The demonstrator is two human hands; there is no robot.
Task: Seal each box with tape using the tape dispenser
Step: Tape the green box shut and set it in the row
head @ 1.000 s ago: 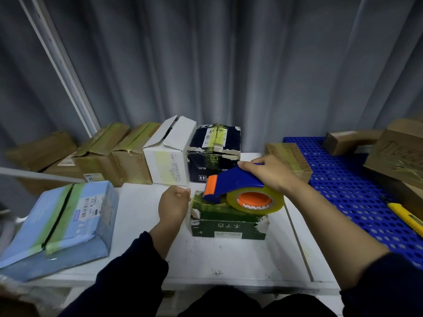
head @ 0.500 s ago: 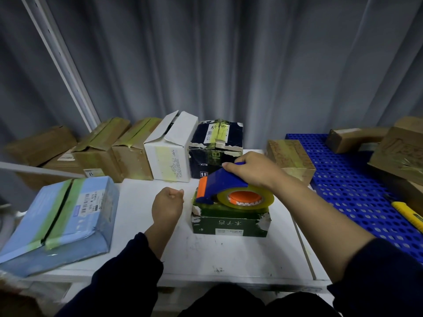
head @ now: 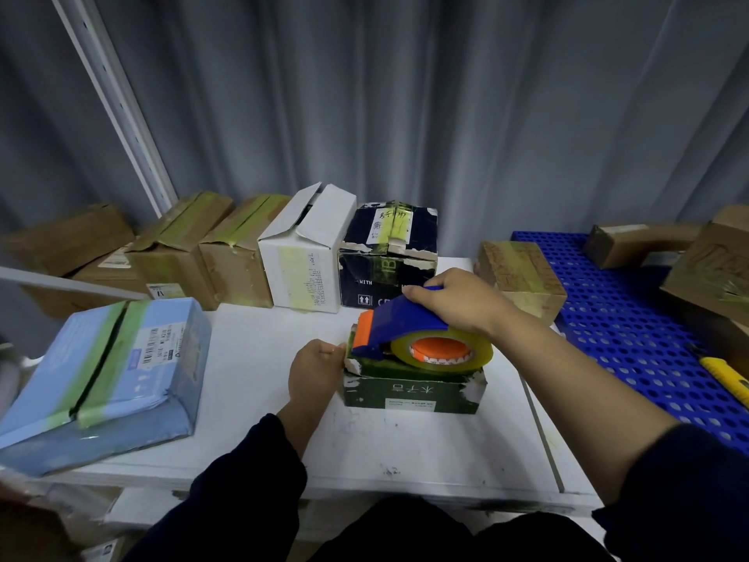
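Observation:
A small dark green box lies on the white table in front of me. My right hand grips the blue and orange tape dispenser, which rests flat on the box's top with its roll of clear yellowish tape toward the right. My left hand is pressed against the box's left end, fingers curled against it. The dispenser's orange front end sits at the box's left edge, right beside my left hand.
A blue taped parcel lies at the left. Along the back stand brown boxes, a white box with raised flaps and a dark box. A blue perforated mat at the right carries more brown boxes and a yellow utility knife.
The dispenser came down onto the box top and slid left to its left edge. My left hand moved right from beside the box until it touched the box's left end.

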